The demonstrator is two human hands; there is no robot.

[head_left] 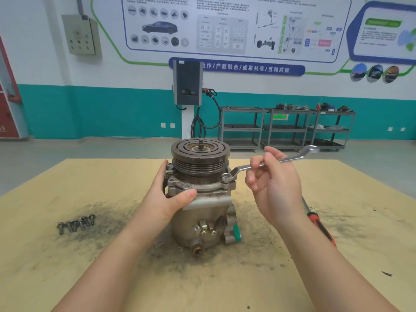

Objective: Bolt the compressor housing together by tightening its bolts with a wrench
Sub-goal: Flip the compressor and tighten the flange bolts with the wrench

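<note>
A grey metal compressor stands upright at the middle of the table, its grooved pulley on top. My left hand grips the left side of its housing just under the flange, thumb across the front. A silver ring wrench slants up to the right; its ring end sits over a bolt on the right side of the flange. My right hand pinches the wrench's shaft between thumb and fingertips. Another bolt head shows at the flange's front.
Several loose bolts lie in a row at the left on the dirty yellow table top. A red-handled screwdriver lies to the right, partly under my right forearm. Shelving carts stand by the far wall.
</note>
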